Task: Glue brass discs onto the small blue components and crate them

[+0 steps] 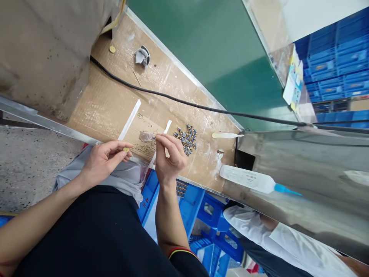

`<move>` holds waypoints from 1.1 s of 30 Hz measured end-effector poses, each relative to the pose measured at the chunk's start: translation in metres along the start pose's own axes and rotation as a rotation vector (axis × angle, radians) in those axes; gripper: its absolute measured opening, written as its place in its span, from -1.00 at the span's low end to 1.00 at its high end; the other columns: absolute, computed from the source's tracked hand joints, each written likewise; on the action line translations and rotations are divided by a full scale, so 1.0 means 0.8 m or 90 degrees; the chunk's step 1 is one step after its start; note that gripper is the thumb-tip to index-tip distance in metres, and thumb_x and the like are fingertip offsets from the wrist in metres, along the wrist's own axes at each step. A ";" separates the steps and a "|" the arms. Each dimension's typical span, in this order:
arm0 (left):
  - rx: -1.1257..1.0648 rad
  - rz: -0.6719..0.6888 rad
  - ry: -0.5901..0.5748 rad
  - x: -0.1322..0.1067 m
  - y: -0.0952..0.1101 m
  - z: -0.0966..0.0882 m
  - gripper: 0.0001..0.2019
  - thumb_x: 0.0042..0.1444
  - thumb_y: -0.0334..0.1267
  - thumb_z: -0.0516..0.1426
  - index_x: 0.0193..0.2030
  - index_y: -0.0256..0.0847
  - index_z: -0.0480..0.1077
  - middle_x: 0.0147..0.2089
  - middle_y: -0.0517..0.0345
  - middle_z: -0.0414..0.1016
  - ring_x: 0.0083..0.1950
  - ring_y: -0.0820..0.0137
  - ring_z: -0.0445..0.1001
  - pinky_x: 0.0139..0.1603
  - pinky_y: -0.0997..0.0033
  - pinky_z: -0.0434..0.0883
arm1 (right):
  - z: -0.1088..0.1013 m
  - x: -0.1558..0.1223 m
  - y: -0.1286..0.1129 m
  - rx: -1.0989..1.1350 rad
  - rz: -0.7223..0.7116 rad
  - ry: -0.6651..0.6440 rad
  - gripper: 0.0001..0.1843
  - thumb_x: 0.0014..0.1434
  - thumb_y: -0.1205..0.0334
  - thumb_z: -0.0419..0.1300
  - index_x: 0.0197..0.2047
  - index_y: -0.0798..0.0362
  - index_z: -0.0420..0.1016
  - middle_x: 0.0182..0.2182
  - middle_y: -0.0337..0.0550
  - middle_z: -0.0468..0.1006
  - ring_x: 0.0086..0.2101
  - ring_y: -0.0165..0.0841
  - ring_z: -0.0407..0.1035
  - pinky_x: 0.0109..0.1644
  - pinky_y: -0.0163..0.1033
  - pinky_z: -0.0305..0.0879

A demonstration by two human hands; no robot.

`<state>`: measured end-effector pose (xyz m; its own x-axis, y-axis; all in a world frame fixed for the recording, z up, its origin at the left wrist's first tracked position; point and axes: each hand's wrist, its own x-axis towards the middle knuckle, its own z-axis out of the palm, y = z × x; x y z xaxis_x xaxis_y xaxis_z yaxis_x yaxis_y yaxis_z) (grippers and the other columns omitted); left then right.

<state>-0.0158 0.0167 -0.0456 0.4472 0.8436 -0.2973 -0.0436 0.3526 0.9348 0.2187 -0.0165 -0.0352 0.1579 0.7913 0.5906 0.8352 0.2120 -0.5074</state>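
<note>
My left hand is closed in a pinch on a small yellow disc, held just above the near edge of the bench. My right hand has thumb and forefinger pressed together at the rim of a small clear dish. Whatever those fingertips hold is too small to make out. Around the dish, tiny dark bits are scattered on a piece of cardboard. Just right of my right hand lies a pile of small brass-coloured parts with blue pieces.
A black cable crosses the cardboard-covered bench. A white bottle with a blue nozzle lies at right, near a white strip-like tool. Another yellow disc lies far left. Blue crates stand below; a person in white sits nearby.
</note>
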 end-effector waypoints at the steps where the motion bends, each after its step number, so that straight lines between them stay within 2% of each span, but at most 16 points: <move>1: 0.002 0.000 0.000 0.000 0.000 0.000 -0.74 0.49 -0.15 0.35 0.20 -0.16 0.75 -0.06 0.07 0.84 -0.04 0.32 0.84 0.09 0.41 0.80 | 0.000 0.000 0.000 -0.002 -0.003 -0.001 -0.78 0.56 0.40 0.36 0.05 -0.11 0.79 -0.07 -0.17 0.84 -0.06 -0.24 0.76 0.09 -0.05 0.70; 8: 0.011 -0.007 0.001 0.001 0.000 0.000 -0.73 0.49 -0.12 0.34 0.20 -0.16 0.75 -0.05 0.06 0.85 -0.03 0.29 0.84 0.09 0.38 0.80 | -0.003 0.003 -0.001 -0.006 -0.030 -0.010 -0.71 0.51 0.51 0.37 0.07 -0.10 0.77 -0.06 -0.17 0.83 -0.04 -0.26 0.74 0.09 -0.09 0.66; 14: 0.002 -0.015 0.003 0.000 0.003 0.001 -0.71 0.47 -0.09 0.35 0.18 -0.18 0.76 -0.06 0.02 0.84 -0.02 0.24 0.84 0.11 0.30 0.81 | -0.004 0.000 0.000 -0.049 -0.057 -0.023 -0.73 0.55 0.42 0.32 0.09 -0.15 0.77 -0.06 -0.16 0.83 -0.05 -0.22 0.75 0.11 -0.03 0.68; 19: 0.010 -0.020 0.002 -0.001 0.003 0.000 -0.70 0.46 -0.10 0.35 0.19 -0.18 0.75 -0.05 0.03 0.85 -0.02 0.26 0.84 0.12 0.33 0.80 | -0.007 0.000 -0.001 -0.058 -0.077 -0.008 -0.71 0.54 0.44 0.33 0.11 -0.15 0.76 -0.06 -0.16 0.82 -0.06 -0.24 0.74 0.10 -0.05 0.68; 28: 0.013 -0.018 0.002 0.000 0.001 0.001 -0.70 0.47 -0.12 0.35 0.21 -0.19 0.75 -0.03 0.04 0.85 -0.01 0.28 0.84 0.13 0.37 0.79 | -0.008 0.002 -0.011 -0.096 -0.002 0.014 -0.80 0.54 0.40 0.36 0.04 -0.09 0.78 -0.09 -0.13 0.80 -0.07 -0.25 0.72 0.02 -0.11 0.66; 33: 0.008 -0.024 -0.001 0.000 0.002 0.000 -0.70 0.47 -0.11 0.35 0.20 -0.19 0.74 -0.04 0.02 0.85 -0.01 0.25 0.85 0.13 0.31 0.80 | -0.005 0.003 -0.013 -0.101 0.018 0.004 -0.82 0.56 0.35 0.35 0.06 -0.10 0.79 -0.09 -0.14 0.80 -0.08 -0.24 0.72 0.05 -0.08 0.67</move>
<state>-0.0156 0.0171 -0.0444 0.4498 0.8292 -0.3319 -0.0161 0.3790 0.9252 0.2121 -0.0188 -0.0260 0.1852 0.7919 0.5819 0.9031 0.0963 -0.4185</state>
